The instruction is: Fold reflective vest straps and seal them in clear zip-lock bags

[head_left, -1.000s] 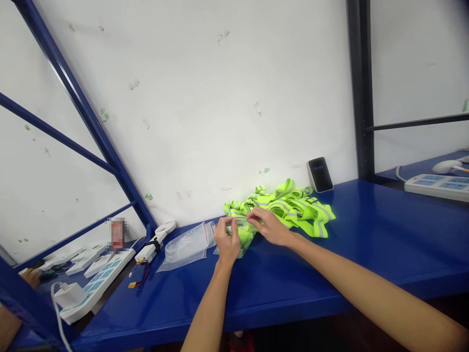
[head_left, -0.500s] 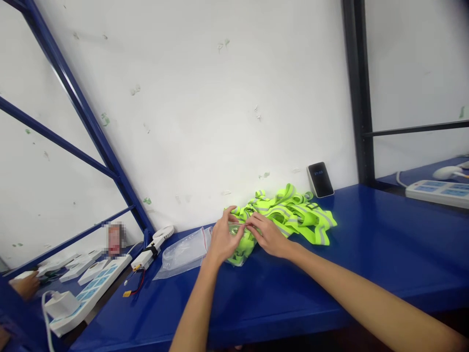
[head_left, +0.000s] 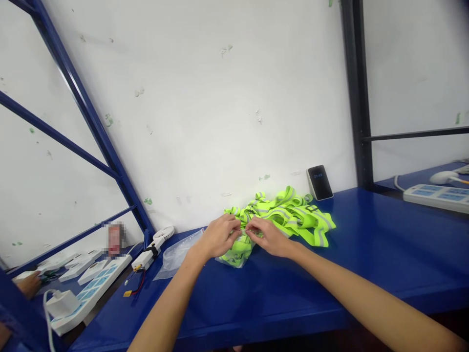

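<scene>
A clear zip bag (head_left: 237,255) with a neon-yellow reflective strap folded inside rests on the blue table. Its top edge is pinched between the fingers of my left hand (head_left: 221,236) and my right hand (head_left: 267,235), which are close together. Both hands are closed on this edge, and the fingers partly hide it. Behind and to the right lies a loose heap of neon-yellow straps (head_left: 293,212) with grey reflective stripes. Left of my left hand, flat clear plastic bags (head_left: 179,254) lie on the table, partly covered by my wrist.
A small white fan (head_left: 163,232) and a white device with red and black wires (head_left: 146,259) lie at the left. Beyond the blue frame is a power strip (head_left: 95,293). A small clock display (head_left: 320,182) leans by the wall; another power strip (head_left: 437,195) is far right.
My left hand has turned over the bag's top, its back now facing up and its forearm swung left. My right hand stays nearly in place at the bag's edge.
</scene>
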A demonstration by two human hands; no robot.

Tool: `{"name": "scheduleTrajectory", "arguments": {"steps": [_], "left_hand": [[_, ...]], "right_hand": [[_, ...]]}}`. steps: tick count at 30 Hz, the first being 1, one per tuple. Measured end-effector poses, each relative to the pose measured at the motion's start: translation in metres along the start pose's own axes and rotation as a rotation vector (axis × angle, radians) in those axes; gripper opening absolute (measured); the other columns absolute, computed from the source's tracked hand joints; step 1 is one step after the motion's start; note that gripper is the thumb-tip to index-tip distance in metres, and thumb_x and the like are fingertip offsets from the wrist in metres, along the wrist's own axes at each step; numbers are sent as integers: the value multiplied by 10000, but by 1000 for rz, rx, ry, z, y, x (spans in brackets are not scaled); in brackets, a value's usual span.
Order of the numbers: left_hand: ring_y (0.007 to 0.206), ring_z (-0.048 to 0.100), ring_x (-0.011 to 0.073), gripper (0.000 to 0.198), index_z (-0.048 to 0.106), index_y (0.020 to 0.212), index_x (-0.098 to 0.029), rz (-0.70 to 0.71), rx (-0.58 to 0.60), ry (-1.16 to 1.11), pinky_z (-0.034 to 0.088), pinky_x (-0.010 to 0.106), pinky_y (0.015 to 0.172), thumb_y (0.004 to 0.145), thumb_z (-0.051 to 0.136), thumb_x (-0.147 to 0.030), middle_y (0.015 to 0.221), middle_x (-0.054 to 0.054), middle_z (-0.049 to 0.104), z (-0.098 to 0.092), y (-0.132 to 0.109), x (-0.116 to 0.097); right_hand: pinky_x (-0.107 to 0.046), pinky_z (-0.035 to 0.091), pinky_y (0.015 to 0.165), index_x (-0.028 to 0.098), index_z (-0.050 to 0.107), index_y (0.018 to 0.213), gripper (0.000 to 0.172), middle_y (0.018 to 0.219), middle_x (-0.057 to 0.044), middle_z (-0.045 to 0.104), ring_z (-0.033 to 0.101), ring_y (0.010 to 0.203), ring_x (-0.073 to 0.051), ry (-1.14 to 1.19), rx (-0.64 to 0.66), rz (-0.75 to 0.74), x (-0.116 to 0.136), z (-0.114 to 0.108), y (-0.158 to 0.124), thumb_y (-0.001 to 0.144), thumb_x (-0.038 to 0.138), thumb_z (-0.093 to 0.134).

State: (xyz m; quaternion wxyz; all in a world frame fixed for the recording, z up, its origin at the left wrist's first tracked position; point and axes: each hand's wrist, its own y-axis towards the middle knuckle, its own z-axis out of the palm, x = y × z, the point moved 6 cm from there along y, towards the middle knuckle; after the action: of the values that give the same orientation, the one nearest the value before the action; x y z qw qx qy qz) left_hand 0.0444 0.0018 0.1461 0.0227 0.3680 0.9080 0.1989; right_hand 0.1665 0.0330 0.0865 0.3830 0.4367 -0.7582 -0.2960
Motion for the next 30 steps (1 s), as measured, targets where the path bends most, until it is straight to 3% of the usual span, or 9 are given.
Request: {"name": "scheduleTrajectory", "arguments": {"steps": [6, 10, 21, 24, 27, 30], "left_hand": [[709, 519, 172, 264, 555, 791, -216, 130, 134, 46, 326, 293, 614, 962, 380, -315, 780, 24, 553, -8, -24, -28], [699, 512, 173, 305, 544, 786, -214, 117, 167, 40, 322, 297, 638, 979, 328, -309, 753, 24, 558, -8, -41, -33], [620, 491, 163, 369, 505, 721, -209, -22, 171, -131, 311, 276, 603, 984, 296, -361, 668, 20, 540, -9, -69, -29], [586, 460, 152, 377, 485, 694, -206, -67, 154, -92, 288, 271, 578, 969, 337, -417, 636, 6, 524, -2, -76, -16], [543, 416, 137, 438, 449, 609, -197, -149, 93, -121, 256, 262, 538, 892, 467, -531, 565, -16, 477, 3, -82, 10], [512, 412, 128, 541, 403, 522, -194, -325, -142, -296, 282, 250, 520, 836, 472, -629, 505, -23, 442, -2, -88, 55]], "right_hand": [[-284, 345, 639, 202, 576, 809, 185, 717, -20, 565, 485, 659, -154, -183, 300, -262, 36, -19, -8, 939, 256, 456], [-296, 331, 639, 208, 585, 792, 234, 696, -24, 560, 463, 640, -159, -239, 368, -378, 56, -35, -10, 952, 238, 417], [-299, 302, 583, 214, 567, 733, 311, 631, -22, 541, 419, 567, -157, -124, 385, -266, 49, -33, -12, 967, 364, 428], [-289, 287, 532, 219, 538, 719, 297, 609, -6, 530, 408, 526, -144, -83, 456, -210, 50, -29, -8, 960, 365, 445], [-273, 313, 490, 224, 523, 695, 298, 576, 11, 537, 440, 484, -131, 79, 539, -122, 51, -22, -2, 948, 369, 466], [-272, 417, 526, 223, 499, 696, 301, 617, -7, 612, 581, 549, -154, 292, 569, 4, 49, -9, 12, 945, 386, 460]]}}
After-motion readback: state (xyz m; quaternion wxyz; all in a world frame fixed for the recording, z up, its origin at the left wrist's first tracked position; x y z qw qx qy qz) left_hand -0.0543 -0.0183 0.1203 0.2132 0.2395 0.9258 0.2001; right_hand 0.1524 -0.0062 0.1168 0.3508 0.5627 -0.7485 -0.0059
